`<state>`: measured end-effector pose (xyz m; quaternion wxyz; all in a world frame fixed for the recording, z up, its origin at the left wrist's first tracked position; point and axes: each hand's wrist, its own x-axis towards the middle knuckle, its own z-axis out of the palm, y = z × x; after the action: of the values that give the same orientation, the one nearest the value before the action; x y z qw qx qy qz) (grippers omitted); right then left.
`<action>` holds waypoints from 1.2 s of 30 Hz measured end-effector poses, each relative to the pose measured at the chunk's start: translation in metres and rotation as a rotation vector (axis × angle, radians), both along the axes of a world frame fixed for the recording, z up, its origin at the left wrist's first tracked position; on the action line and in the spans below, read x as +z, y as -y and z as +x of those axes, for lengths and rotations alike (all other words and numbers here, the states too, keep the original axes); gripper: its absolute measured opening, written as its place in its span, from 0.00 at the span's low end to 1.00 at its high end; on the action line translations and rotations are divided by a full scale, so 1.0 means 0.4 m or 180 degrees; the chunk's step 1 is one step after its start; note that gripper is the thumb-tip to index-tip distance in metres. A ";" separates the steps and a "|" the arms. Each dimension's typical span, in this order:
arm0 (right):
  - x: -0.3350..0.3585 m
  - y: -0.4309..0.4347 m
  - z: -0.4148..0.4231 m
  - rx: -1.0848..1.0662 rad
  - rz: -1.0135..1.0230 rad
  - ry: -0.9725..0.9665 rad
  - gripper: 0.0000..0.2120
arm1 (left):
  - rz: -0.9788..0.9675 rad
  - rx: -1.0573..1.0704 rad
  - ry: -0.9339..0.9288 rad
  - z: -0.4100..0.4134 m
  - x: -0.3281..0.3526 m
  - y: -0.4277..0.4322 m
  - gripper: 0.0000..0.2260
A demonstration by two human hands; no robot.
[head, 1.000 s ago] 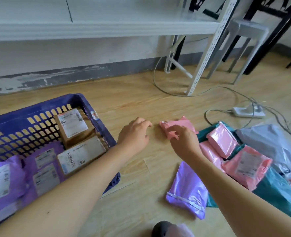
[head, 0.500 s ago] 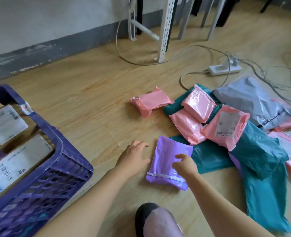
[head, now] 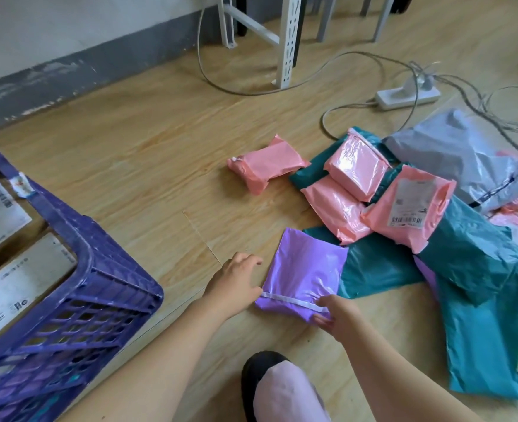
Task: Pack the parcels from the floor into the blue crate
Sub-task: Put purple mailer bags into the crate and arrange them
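Head view: blue crate point(head: 99, 266) at 9 o'clock, labelled boxes point(head: 23, 278) inside. Left forearm comes in from 7; left hand point(head: 236, 281) palm down, fingers loose and slightly spread, thumb touching left edge of purple parcel point(head: 306, 269), which lies flat on floor point(head: 145, 178) at centre. Right hand point(head: 339, 318), in from 5, pinches its near right corner. Pink parcels point(head: 339, 220) and teal parcels point(head: 476, 248) piled at 3.

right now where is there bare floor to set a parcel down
Bare wood runs from the blue crate to the lone pink parcel, back to the wall. Crowded on the right: overlapping parcels, with cables and power strip behind.
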<state>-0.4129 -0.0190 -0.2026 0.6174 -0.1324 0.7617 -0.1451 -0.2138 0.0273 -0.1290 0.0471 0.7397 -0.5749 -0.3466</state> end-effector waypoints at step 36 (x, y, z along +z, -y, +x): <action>0.736 -0.051 0.440 0.1651 -0.1248 0.1057 0.19 | -0.1120 0.1076 -0.0286 0.244 0.482 -0.176 0.13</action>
<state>-0.2370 0.0015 0.0920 0.7118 -0.4117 0.5498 -0.1465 -0.1162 0.0977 0.0637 0.2580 0.7896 -0.4918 -0.2610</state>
